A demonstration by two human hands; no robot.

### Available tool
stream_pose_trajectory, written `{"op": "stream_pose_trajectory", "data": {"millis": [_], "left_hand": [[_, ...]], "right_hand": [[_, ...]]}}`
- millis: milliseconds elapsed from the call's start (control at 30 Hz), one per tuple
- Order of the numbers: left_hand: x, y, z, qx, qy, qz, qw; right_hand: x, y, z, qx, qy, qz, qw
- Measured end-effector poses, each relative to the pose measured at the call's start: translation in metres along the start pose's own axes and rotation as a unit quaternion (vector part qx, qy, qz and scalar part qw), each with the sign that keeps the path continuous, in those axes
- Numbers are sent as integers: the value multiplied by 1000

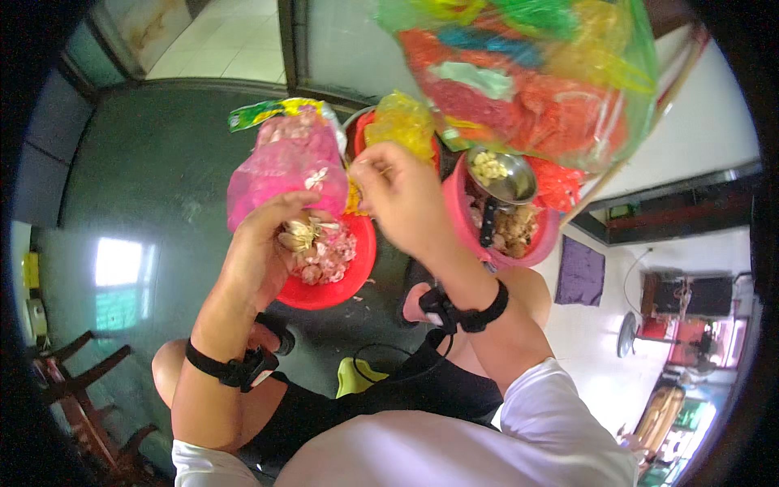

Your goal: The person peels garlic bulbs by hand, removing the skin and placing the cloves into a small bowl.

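Observation:
My left hand (268, 243) holds a partly opened garlic bulb (300, 235) above a red plastic basin (367, 255). Pinkish garlic cloves (328, 259) or skins lie inside that basin. My right hand (401, 192) is raised to the right of it, fingertips drawn together; whether a small scrap is pinched there is unclear. Behind my left hand stands a pink plastic bag (261, 176) with garlic bulbs (292, 129) at its top. To the right, a pink tub (456, 207) bears a steel bowl (520, 179) of peeled cloves (488, 167), with a black-handled knife (488, 222) beside brownish garlic pieces (514, 231).
A large green bag (548, 91) stuffed with coloured plastic bags bulges at the upper right. A yellow plastic bag (398, 125) sits behind my right hand. Dark wooden furniture (85, 402) stands at the lower left. A black cable (395, 350) hangs near my lap.

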State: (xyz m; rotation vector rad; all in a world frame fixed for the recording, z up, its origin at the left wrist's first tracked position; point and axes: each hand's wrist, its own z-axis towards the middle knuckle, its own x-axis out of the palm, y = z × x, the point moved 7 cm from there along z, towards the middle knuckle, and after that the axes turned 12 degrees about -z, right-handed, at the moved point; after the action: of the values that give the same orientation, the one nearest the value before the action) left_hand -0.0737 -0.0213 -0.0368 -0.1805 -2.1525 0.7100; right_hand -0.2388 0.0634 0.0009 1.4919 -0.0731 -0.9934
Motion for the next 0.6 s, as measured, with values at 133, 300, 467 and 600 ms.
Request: {"op": "stream_pose_trajectory", "data": {"millis": [133,300,467,600], "left_hand": [[-10,4,10,12,44,8,999],[14,9,-1,44,49,58,996],[28,4,1,130,150,89,976],[31,-2,-8,221,134,163,952]], "right_hand": [[-105,-73,12,98,-34,-359,928],[-195,-151,-5,190,-106,-518,827],[-154,-81,-10,113,-113,-465,871],[-65,8,-16,-61,29,-143,987]]}}
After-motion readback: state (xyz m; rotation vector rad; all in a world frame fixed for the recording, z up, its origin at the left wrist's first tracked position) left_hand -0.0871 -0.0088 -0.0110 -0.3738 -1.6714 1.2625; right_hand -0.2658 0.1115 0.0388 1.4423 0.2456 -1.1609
